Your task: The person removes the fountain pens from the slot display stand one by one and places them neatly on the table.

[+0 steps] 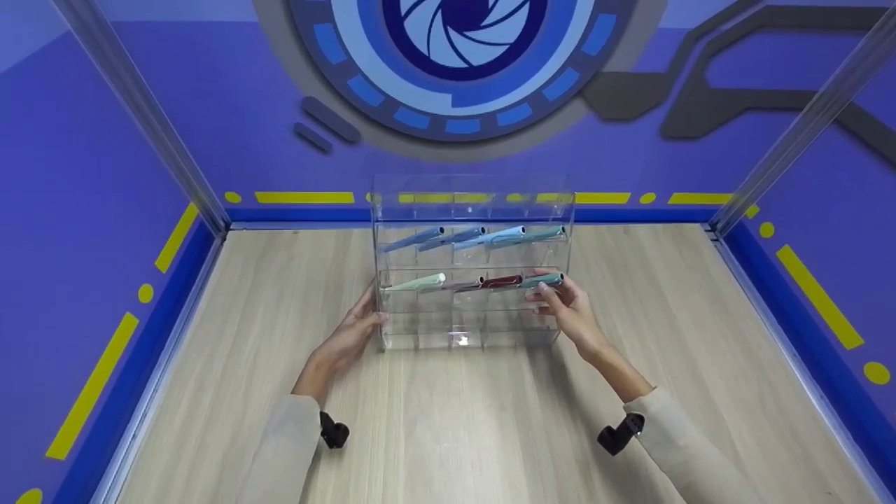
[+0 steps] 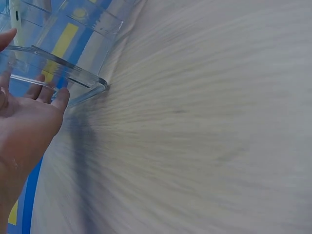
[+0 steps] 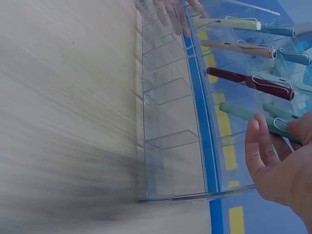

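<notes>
While right hand (image 1: pixel 577 313) pinches teal pen (image 1: pixel 548 279) — cap (image 3: pixel 280 125) rightward | long axis slanting

We see the left hand (image 2: pixel 30 119) at one side of the clear rack (image 2: pixel 68 64), pale tabletop (image 2: pixel 195 122) beside it.

The left arm (image 1: pixel 280 448) and right arm (image 1: pixel 689 448) reach forward, angling inward. The left hand (image 1: pixel 348 339) extends its fingers loosely, thumb apart; the right hand (image 1: pixel 575 315) pinches between thumb and bent fingers.
</notes>
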The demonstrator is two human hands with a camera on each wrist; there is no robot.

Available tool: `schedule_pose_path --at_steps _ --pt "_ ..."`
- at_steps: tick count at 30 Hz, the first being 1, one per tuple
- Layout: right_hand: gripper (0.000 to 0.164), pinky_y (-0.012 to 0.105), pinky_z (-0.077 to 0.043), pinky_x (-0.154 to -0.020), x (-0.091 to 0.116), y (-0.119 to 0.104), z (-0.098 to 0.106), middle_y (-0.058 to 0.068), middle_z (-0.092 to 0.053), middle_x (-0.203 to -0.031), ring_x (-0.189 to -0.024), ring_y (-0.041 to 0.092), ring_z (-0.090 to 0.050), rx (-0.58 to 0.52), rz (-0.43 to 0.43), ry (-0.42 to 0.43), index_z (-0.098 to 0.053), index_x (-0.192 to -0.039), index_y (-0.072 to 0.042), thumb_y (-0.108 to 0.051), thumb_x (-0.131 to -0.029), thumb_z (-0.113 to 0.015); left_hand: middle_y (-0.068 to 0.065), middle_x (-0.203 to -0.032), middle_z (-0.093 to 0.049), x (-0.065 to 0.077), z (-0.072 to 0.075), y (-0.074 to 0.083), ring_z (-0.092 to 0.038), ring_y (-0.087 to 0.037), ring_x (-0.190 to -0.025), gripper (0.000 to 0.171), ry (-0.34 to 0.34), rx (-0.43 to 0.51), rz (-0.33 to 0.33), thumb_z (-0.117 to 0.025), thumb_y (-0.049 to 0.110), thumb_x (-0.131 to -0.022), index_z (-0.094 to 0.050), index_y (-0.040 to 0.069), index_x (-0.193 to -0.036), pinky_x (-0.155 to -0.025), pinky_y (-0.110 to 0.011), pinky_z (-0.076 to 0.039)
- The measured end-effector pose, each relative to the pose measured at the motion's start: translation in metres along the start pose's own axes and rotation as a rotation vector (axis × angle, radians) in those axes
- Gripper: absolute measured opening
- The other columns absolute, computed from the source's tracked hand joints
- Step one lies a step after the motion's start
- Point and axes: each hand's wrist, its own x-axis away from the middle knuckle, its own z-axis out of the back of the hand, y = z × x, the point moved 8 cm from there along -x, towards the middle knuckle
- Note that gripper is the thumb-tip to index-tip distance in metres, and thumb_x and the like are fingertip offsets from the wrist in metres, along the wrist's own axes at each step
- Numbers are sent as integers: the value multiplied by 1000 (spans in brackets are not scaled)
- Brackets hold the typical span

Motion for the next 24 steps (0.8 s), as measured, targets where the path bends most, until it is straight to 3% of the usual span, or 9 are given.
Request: schedule_pose_path --at_steps 6,15,24 --pt "35 25 -59 -87 6 -8 8 -2 -68 -116 -107 19 -66 2 35 23 -55 -140 0 -4 -106 -53 -1 -175 5 2 -2 3 8 -24 -162 88 -54 45 -38 -63 12 -100 -7 26 -166 -132 -44 2" --pt "37 21 -54 -94 13 -20 15 7 -63 -129 -110 10 -61 13 90 38 -51 -144 0 -8 -108 -50 -8 -174 4 8 4 7 5 -28 -162 88 -84 32 -66 -61 6 -100 -5 22 -166 -132 -46 -5" --pt "41 21 -55 -98 21 -35 31 -9 -64 -125 -117 15 -63 -54 160 53 -43 -146 7 -9 -108 -48 -10 -174 5 5 -2 10 3 -30 -161 90 -101 49 -72 -60 3 -99 -4 21 -166 -132 -46 -8"
